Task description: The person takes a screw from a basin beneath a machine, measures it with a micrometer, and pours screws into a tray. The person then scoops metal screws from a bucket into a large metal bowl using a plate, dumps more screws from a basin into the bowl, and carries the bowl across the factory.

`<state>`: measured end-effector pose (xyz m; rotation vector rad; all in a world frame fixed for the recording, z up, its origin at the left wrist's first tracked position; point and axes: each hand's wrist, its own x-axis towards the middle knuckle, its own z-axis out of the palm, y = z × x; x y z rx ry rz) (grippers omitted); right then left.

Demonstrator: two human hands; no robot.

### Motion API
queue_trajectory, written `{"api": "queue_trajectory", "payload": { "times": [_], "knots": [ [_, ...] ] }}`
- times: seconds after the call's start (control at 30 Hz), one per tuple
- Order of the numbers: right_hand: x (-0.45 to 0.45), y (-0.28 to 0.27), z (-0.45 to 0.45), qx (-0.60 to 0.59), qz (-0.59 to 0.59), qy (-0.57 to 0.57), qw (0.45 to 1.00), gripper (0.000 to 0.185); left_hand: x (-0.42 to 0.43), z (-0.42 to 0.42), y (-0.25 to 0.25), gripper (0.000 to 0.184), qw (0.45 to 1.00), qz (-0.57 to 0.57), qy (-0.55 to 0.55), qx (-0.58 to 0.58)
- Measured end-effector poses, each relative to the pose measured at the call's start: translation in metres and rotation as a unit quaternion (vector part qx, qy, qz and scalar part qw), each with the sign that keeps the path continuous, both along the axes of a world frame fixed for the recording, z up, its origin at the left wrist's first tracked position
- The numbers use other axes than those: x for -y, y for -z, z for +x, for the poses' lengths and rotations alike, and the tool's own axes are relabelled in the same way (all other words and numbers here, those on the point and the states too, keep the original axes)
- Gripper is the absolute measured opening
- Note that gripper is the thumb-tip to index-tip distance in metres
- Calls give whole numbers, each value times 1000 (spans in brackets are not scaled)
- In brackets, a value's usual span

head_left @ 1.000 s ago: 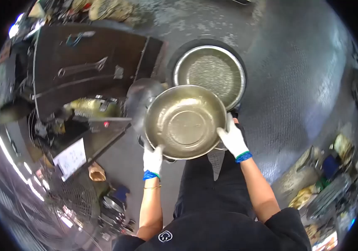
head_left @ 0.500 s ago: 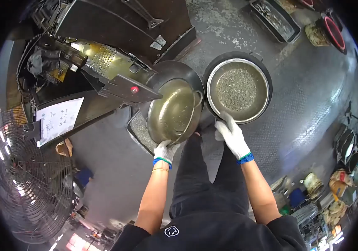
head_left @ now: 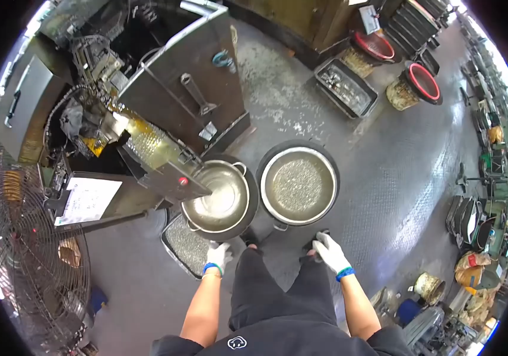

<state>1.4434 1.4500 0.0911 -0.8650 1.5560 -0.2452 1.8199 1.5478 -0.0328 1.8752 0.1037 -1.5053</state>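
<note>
The machine's dark plate hides the left edge of one steel bowl, left of centre, and a tray of grey bits runs partly out of sight beneath. Of two steel bowls, the second bowl, at centre, holds more grey bits. Two gloved hands: the left hand is just below the first bowl, its grip, as far as this small view allows, impossible to tell; the right hand, below the second, hangs loose, fingers slack. One wrench shows at upper left.
</note>
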Motion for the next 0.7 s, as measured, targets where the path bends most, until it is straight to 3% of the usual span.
{"api": "queue_trajectory", "payload": {
  "times": [0.03, 0.1, 0.13, 0.17, 0.2, 0.23, 0.3, 0.37, 0.43, 0.5, 0.57, 0.6, 0.63, 0.7],
  "knots": [
    [-1, -6, -20, -14, -15, -6, 1000, 52, 1, -4, -16, 21, 998, -10, 33, 45],
    [-3, -20, -69, -17, -32, 2, 999, 49, -13, -5, -1, 18, 998, -54, 23, 17],
    [-6, -18, -98, -62, -73, -32, 995, 49, -5, -17, -22, 18, 997, -12, 56, 46],
    [-11, -11, -132, -106, -112, -66, 986, 48, 0, -33, -48, 17, 993, 33, 86, 74],
    [-24, 17, -174, -97, -177, -54, 978, 48, -7, -47, -47, 11, 996, -10, 51, 73],
    [-35, 38, -216, -90, -188, -58, 976, 48, -10, -61, -45, 15, 981, 36, 131, 137],
    [-56, 64, -296, -132, -123, 3, 984, 48, -42, -70, 30, 30, 980, 21, 152, 127],
    [-69, 49, -359, -185, -107, 29, 976, 46, -15, -131, -24, 48, 981, 73, 166, 74],
    [-87, 33, -411, -228, -144, 76, 960, 46, 11, -178, -34, 62, 968, 112, 204, 92],
    [-97, 19, -450, -96, -56, 246, 963, 48, 40, -217, -41, 63, 875, -12, 372, 310],
    [-105, 25, -482, -47, -12, 298, 953, 50, 87, -250, -61, 57, 869, -60, 414, 264],
    [-107, 29, -493, -28, -11, 326, 945, 51, 114, -300, -140, 55, 869, -78, 371, 319],
    [-108, 34, -500, -8, -7, 355, 935, 51, 132, -306, -142, 53, 852, -125, 416, 293],
    [-106, 49, -507, -17, -9, 344, 939, 51, 161, -310, -105, 52, 847, -101, 412, 322]
  ]
}}
